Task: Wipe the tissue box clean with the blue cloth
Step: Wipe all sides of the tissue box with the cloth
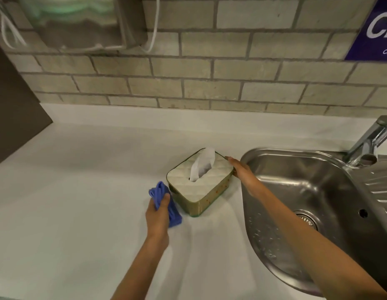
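Observation:
The tissue box sits on the white counter, greenish sides, a pale quilted top and a white tissue sticking up from its slot. My left hand holds the bunched blue cloth pressed against the box's left side. My right hand lies flat against the box's right side, fingers stretched along its far corner.
A steel sink lies just right of the box, its tap at the far right. The white counter stretches left and toward me. A brick-tile wall rises behind, with a paper towel dispenser upper left.

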`<action>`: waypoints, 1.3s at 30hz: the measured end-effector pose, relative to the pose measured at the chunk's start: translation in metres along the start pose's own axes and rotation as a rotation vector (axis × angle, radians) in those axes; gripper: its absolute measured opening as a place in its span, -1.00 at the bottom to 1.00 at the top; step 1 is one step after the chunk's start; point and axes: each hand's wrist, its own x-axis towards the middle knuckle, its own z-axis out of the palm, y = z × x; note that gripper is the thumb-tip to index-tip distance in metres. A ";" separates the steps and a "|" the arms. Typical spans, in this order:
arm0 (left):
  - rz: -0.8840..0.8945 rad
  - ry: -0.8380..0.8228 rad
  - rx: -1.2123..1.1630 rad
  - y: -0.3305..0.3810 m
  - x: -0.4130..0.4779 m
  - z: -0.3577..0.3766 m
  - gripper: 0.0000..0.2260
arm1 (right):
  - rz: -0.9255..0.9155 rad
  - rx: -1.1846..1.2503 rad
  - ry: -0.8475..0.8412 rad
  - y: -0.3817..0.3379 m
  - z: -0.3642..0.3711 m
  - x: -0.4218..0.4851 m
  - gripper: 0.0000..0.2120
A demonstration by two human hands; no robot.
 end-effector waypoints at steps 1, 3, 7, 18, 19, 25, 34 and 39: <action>-0.007 -0.027 -0.009 -0.005 -0.010 0.005 -0.86 | -0.003 0.009 -0.005 0.002 0.001 -0.002 -0.60; 0.007 -0.057 -0.009 -0.009 -0.020 0.016 -0.89 | -0.011 0.034 0.012 0.005 0.002 -0.008 -0.71; 0.072 -0.051 0.051 -0.005 -0.015 0.027 -0.90 | -0.023 0.079 0.050 0.015 0.000 -0.031 -0.74; 0.121 -0.202 0.211 0.023 0.037 0.022 -0.89 | -0.130 0.106 0.167 0.049 0.004 -0.069 -0.57; 0.119 -0.208 0.230 0.027 0.040 0.022 -0.92 | -0.138 0.115 0.191 0.047 0.006 -0.069 -0.57; 0.062 -0.226 0.364 0.058 0.061 0.028 -0.85 | -0.130 0.104 0.232 0.029 0.011 -0.055 -0.48; -0.051 -0.238 0.453 0.084 0.088 0.051 -0.75 | -0.032 0.153 0.227 0.014 0.012 -0.018 -0.31; -0.042 -0.257 0.439 0.083 0.098 0.062 -0.72 | -0.024 0.194 0.169 0.010 0.018 0.002 -0.27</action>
